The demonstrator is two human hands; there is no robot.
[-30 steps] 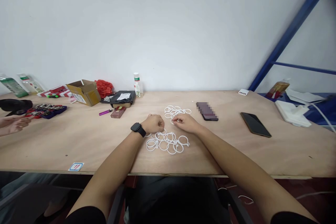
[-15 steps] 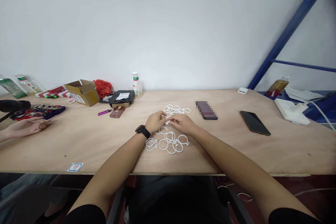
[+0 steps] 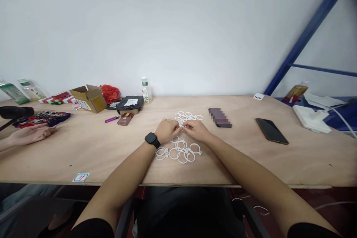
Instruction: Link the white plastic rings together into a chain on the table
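My left hand, with a black watch on its wrist, and my right hand meet fingertip to fingertip over the table. Both pinch a small white curtain ring, mostly hidden by the fingers. Just beyond my hands lies a loose pile of white curtain rings. Closer to me, several more curtain rings are spread on the wood, each with a small tab on its edge; my left hand partly covers the farthest of them.
Right of my hands lie a pixelated phone and a dark phone. To the left are a dark red box, a purple lighter, a black parcel, a bottle and an open carton. Another person's hand rests far left.
My left hand has turned and shifted slightly right, its fingers closing in against the right hand's fingertips. The right hand and the scattered rings stay nearly in place.
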